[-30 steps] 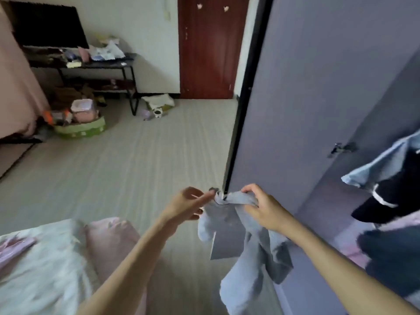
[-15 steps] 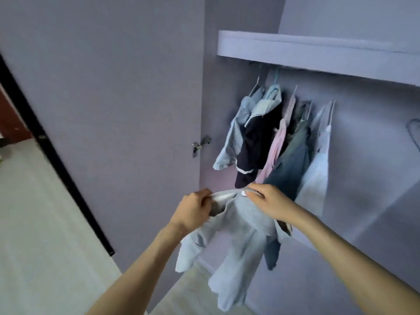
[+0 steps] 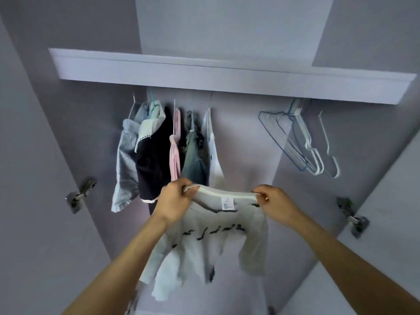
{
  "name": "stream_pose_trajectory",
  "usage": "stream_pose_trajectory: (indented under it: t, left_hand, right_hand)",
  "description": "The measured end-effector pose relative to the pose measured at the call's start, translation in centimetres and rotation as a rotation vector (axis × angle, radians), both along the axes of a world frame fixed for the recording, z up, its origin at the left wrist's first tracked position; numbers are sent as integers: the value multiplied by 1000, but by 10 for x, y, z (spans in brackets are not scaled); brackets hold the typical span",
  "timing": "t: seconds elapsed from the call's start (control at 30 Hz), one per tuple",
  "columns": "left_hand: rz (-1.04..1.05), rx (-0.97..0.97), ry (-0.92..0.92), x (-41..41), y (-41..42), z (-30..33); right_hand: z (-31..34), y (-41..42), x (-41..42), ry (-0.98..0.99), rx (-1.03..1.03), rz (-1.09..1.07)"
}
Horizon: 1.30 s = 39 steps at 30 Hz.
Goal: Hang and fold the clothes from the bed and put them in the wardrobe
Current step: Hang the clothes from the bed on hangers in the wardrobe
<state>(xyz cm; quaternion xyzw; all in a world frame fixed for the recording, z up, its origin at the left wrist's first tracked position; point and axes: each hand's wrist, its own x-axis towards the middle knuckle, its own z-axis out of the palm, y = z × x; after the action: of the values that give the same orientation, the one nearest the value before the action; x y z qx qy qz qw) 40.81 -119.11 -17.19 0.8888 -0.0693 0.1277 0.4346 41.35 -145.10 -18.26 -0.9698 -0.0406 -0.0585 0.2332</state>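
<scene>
A pale grey shirt with black print and a white neck label hangs in front of the open wardrobe, stretched at its white neckline between both hands. My left hand grips the left end of the neckline. My right hand pinches the right end. Whether a hanger is inside the shirt I cannot tell. Behind it, several garments hang on hangers at the left of the rail: grey, black, pink, denim and white.
A white shelf runs above the rail. Several bare hangers hang at the right. The doors stand open on both sides, with metal hinges at left and right.
The view swung from the bedroom floor and bed to face straight into the wardrobe. Both hands kept hold of the shirt, lifted it and spread its neckline wider.
</scene>
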Motion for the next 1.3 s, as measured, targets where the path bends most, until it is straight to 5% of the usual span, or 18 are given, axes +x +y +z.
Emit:
stream_pose_trajectory:
  t: [0.13,0.33,0.6,0.83,1.03,1.3]
  left_hand:
    - [-95,-74,-34,27,-47,20]
    - [-149,-168,-10,49,-81,37]
    - [-111,-156,21,65,-79,33]
    - [-77,-115,19,71,-81,33]
    - [16,8,-45,63,-65,32]
    - [314,314,-60,14,-22,7]
  right_hand:
    - [12,-36,28,-249,263,-231]
    - [20,-89,85,-255,-140,-587]
    - [16,-103,137,-207,-150,-594]
    - [15,-82,166,-253,345,-500]
    - [17,-58,150,-408,570,-388]
    - [-62,-6,41,-487,768,-262]
